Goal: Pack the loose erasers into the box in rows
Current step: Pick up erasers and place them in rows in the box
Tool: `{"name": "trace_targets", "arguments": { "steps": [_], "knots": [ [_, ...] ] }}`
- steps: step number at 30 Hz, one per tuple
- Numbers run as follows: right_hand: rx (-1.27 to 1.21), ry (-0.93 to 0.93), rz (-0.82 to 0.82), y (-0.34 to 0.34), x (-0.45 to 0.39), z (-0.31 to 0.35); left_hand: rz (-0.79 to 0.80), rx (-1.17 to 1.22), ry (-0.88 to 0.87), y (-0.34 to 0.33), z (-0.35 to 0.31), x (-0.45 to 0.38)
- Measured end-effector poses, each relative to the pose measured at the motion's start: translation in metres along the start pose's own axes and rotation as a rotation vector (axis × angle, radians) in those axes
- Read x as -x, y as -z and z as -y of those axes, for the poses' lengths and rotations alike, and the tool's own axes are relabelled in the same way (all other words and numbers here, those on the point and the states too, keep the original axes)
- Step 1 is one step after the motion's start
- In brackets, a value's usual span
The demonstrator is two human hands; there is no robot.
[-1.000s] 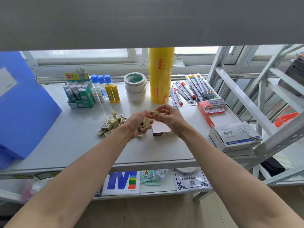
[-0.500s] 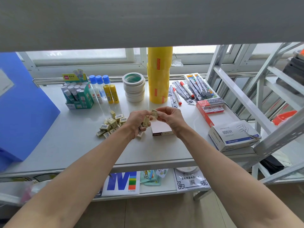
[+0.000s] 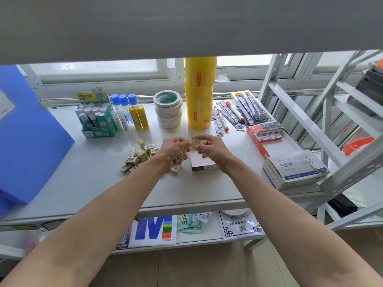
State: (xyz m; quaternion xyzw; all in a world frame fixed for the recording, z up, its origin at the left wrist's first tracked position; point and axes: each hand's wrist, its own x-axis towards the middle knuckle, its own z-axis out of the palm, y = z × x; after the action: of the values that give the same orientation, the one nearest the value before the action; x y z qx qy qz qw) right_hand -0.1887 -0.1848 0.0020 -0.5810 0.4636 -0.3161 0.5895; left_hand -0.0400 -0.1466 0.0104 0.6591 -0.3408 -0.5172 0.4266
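The box (image 3: 202,162) lies just below the fingers of both hands, and what it holds cannot be told. Most of the erasers (image 3: 139,155) sit heaped beyond the left hand (image 3: 173,149), which grips several. The right hand (image 3: 209,147) pinches one eraser (image 3: 195,142). Packing looks barely begun.

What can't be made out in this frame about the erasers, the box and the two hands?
Head view only:
- Box: the right hand covers its far part, so any rows inside stay hidden.
- Left hand: it holds several erasers, but the curled fingers hide the count.
- Eraser pile: the left wrist covers its right side, and the label print is too small.
- Eraser pinched by the right hand: blurred, face unclear.
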Motion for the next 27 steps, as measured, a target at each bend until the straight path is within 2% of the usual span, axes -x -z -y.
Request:
{"name": "trace_targets", "arguments": {
  "steps": [4,8,11,13,16,20,27],
  "knots": [
    [-0.125,-0.037,-0.086,-0.001,-0.002,-0.001,0.02,-0.026,0.029,-0.002,0.0,0.0],
    [-0.109,-0.019,-0.102,0.0,-0.005,-0.005,-0.02,-0.076,0.038,-0.003,0.001,-0.004],
    [0.081,0.017,-0.321,0.004,-0.018,-0.01,-0.139,-0.307,-0.043,-0.002,0.004,-0.011],
    [0.263,0.03,-0.413,0.006,-0.028,-0.013,-0.164,-0.509,-0.118,-0.003,0.006,-0.014],
    [0.446,0.011,-0.424,0.005,-0.041,-0.015,-0.151,-0.725,-0.165,-0.009,0.006,-0.014],
    [0.562,-0.021,-0.469,-0.002,-0.047,-0.019,-0.148,-0.909,-0.183,-0.017,0.009,-0.015],
    [0.677,-0.045,-0.482,-0.009,-0.053,-0.02,-0.162,-0.96,-0.196,-0.017,0.013,-0.018]
  ]
}}
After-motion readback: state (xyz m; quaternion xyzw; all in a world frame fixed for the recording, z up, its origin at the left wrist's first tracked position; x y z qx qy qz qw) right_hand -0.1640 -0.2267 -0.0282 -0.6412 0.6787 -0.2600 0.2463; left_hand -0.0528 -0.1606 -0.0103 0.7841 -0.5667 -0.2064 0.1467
